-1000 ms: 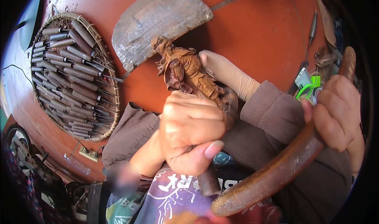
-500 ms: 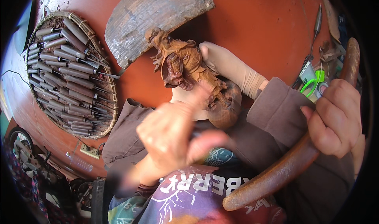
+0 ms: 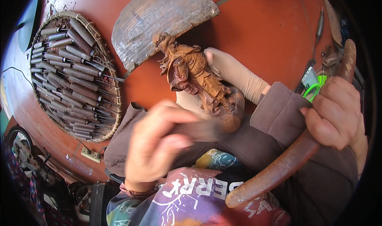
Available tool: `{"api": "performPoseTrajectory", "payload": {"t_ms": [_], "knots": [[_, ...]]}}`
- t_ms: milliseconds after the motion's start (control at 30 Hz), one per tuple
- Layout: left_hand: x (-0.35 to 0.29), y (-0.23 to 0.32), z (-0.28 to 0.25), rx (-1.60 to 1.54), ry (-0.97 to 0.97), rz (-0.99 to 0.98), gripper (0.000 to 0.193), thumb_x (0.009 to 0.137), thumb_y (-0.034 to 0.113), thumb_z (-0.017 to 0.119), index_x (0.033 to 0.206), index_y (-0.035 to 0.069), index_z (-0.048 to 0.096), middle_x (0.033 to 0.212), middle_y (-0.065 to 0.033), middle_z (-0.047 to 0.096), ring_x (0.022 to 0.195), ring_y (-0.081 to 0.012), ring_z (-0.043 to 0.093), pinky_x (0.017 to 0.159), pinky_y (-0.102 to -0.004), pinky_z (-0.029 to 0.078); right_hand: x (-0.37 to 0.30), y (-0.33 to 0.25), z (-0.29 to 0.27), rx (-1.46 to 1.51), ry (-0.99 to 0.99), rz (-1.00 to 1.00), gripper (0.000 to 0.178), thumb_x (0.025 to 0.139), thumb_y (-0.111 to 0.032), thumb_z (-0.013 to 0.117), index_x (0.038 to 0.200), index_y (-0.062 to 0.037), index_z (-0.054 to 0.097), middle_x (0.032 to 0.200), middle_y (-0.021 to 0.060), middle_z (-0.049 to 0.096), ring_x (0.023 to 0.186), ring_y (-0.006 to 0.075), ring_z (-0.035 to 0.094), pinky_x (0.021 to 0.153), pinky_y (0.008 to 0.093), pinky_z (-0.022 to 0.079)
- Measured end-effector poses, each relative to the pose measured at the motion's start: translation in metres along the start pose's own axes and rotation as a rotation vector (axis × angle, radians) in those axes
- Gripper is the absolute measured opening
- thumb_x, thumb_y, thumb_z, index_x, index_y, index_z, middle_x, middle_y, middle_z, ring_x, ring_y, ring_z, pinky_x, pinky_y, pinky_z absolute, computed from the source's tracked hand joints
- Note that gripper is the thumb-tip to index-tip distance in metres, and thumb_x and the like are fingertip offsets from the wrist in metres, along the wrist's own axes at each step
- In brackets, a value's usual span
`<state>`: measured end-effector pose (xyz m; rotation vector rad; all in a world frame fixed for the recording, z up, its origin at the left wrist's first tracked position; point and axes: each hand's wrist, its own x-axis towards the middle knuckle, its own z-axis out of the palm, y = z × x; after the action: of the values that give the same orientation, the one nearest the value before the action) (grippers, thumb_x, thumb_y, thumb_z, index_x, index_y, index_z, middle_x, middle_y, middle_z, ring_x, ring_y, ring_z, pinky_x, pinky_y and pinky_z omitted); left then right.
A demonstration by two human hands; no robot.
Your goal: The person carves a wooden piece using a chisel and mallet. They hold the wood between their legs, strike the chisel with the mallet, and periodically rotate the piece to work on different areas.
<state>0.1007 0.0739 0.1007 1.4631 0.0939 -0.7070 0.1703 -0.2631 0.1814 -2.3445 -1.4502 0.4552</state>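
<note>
One carved figure (image 3: 195, 72) is ridged, tawny; left grip (image 3: 153, 142) pinches a handle (image 3: 199, 131); right grip (image 3: 337, 113) clasps a curved stick (image 3: 274, 172).

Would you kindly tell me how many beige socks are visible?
2: one sock to the right of the wood carving, the other sock partly hidden, between the carving and the left hand.

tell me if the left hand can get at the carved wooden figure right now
Probably yes: the left hand is close to the carved wooden figure, whose upper side lies uncovered. However, its grip looks taken up by a blurred brown handle.
</note>
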Motion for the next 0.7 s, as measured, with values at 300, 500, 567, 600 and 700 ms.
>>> {"api": "performPoseTrajectory", "payload": {"t_ms": [300,500,567,600,700], "knots": [[0.034,0.041,-0.026,-0.761,0.092,0.556,0.036,0.104,0.018,0.049,0.069,0.015,0.053,0.053,0.0043,0.047,0.047,-0.0060,0.039,0.050,-0.0201,0.031,0.001,-0.004,0.003,-0.032,-0.018,0.064,0.038,0.047,-0.028,0.049,0.072,-0.0019,0.060,0.064,0.0039,0.041,0.052,0.0189,0.043,0.045,0.0313,0.032],[0.055,0.002,-0.033,-0.897,0.039,0.597,0.050,0.100,0.012,0.047,0.050,0.016,0.043,0.047,0.0037,0.046,0.046,-0.0067,0.040,0.048,-0.0209,0.031,0.001,-0.007,0.000,0.024,-0.147,0.142,0.030,0.060,-0.010,0.075,0.080,0.0011,0.055,0.063,0.0095,0.048,0.052,0.0259,0.048,0.048,0.0383,0.035],[0.056,-0.007,-0.040,-0.907,0.018,0.584,0.046,0.097,0.014,0.050,0.051,0.015,0.044,0.049,0.0027,0.047,0.047,-0.0077,0.042,0.049,-0.0212,0.033,0.001,-0.007,0.002,0.022,-0.129,0.148,0.030,0.060,-0.011,0.076,0.080,0.0011,0.056,0.063,0.0100,0.048,0.052,0.0264,0.048,0.048,0.0386,0.034],[0.058,-0.009,-0.041,-0.902,0.006,0.566,0.045,0.097,0.014,0.050,0.052,0.015,0.044,0.050,0.0023,0.047,0.047,-0.0081,0.043,0.049,-0.0214,0.033,0.001,-0.008,0.002,0.025,-0.120,0.156,0.030,0.060,-0.011,0.076,0.080,0.0011,0.056,0.063,0.0102,0.049,0.052,0.0266,0.048,0.048,0.0387,0.034],[0.057,-0.012,-0.056,-0.845,-0.033,0.485,0.042,0.097,0.013,0.050,0.055,0.013,0.044,0.054,0.0011,0.046,0.049,-0.0094,0.045,0.049,-0.0218,0.035,0.003,-0.010,0.003,0.022,-0.107,0.168,0.030,0.061,-0.011,0.076,0.079,0.0011,0.055,0.063,0.0107,0.049,0.053,0.0271,0.048,0.048,0.0390,0.034]]}}
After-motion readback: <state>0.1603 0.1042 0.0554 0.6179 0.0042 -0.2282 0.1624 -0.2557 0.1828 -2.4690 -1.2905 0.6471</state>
